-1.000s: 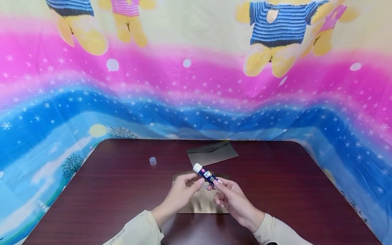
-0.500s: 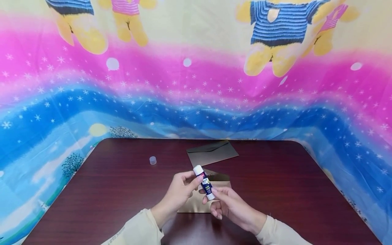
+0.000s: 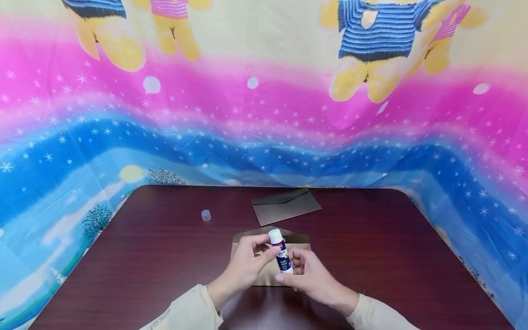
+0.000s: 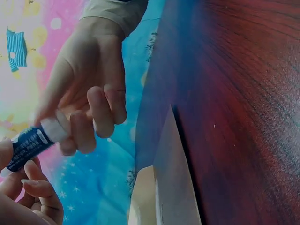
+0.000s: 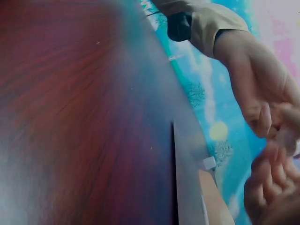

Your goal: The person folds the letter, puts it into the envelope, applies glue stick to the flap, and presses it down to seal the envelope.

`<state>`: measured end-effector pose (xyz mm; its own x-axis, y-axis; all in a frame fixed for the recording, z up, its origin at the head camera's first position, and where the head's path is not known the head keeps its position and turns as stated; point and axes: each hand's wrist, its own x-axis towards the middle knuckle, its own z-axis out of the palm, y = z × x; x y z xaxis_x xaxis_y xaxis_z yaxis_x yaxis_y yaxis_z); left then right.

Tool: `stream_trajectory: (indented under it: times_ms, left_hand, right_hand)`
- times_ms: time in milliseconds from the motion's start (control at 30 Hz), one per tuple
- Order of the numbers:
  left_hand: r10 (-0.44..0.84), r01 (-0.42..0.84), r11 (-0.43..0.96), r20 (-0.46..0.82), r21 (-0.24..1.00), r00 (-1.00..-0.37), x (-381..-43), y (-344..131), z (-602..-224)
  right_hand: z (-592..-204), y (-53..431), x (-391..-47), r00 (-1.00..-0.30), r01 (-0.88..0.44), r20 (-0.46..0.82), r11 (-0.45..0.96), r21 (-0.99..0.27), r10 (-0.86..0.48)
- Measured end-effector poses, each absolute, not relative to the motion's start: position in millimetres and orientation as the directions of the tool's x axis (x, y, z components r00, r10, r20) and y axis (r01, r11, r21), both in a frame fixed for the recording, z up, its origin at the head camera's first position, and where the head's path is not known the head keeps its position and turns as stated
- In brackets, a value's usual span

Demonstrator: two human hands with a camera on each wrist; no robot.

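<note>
Between my hands a glue stick, dark blue labelled with white ends, stands slightly tilted above an envelope. My left hand pinches its upper body between thumb and fingers. The thumb and fingers of my right hand hold its lower white end, which also shows in the left wrist view against the right hand. Under the hands lies a gold-brown envelope, flap opened away from me and partly hidden by them. In the right wrist view, the fingers mostly cover the stick.
A small translucent cap stands on the dark red table, left of the envelopes. Farther back lies a second brown envelope, its flap folded down. A printed cloth hangs behind the table.
The glue stick has turned from a leftward slant to nearly upright and come slightly lower. My left thumb has moved onto its body, and my right fingers have shifted around the lower end.
</note>
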<state>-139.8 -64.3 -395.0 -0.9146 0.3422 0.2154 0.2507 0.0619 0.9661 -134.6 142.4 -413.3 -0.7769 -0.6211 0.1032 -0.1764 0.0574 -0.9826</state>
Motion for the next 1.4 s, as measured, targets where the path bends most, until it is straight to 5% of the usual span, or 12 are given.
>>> stream_trajectory:
  times_ms: [200, 433, 667, 967, 1233, 1400]
  left_hand:
    - [0.351, 0.249, 0.034, 0.222, 0.968, -0.910, -139.1, -65.9, -394.6]
    - [0.353, 0.291, 0.069, 0.250, 0.954, -0.901, -137.9, -64.4, -397.8]
    - [0.324, 0.263, 0.045, 0.235, 0.964, -0.916, -136.9, -66.9, -396.5]
    - [0.302, 0.256, 0.041, 0.233, 0.966, -0.924, -135.3, -67.1, -398.3]
    - [0.225, 0.256, 0.038, 0.241, 0.966, -0.944, -139.0, -70.0, -398.5]
    - [0.239, 0.276, 0.103, 0.245, 0.956, -0.939, -145.0, -79.3, -399.1]
  right_hand:
    - [-410.3, 153.9, -139.4, -0.611, -0.083, 0.096, -0.057, -0.995, -0.786]
    - [-415.7, 145.1, -141.3, -0.712, -0.149, 0.101, 0.008, -0.989, -0.695]
    - [-413.7, 153.1, -147.2, -0.556, -0.052, 0.057, -0.034, -0.998, -0.829]
    - [-413.0, 144.7, -145.4, -0.724, -0.202, 0.090, 0.085, -0.976, -0.684]
    - [-411.1, 145.4, -141.9, -0.670, -0.243, 0.202, -0.046, -0.969, -0.714]
    - [-412.5, 149.2, -143.1, -0.732, -0.220, 0.210, -0.066, -0.973, -0.648]
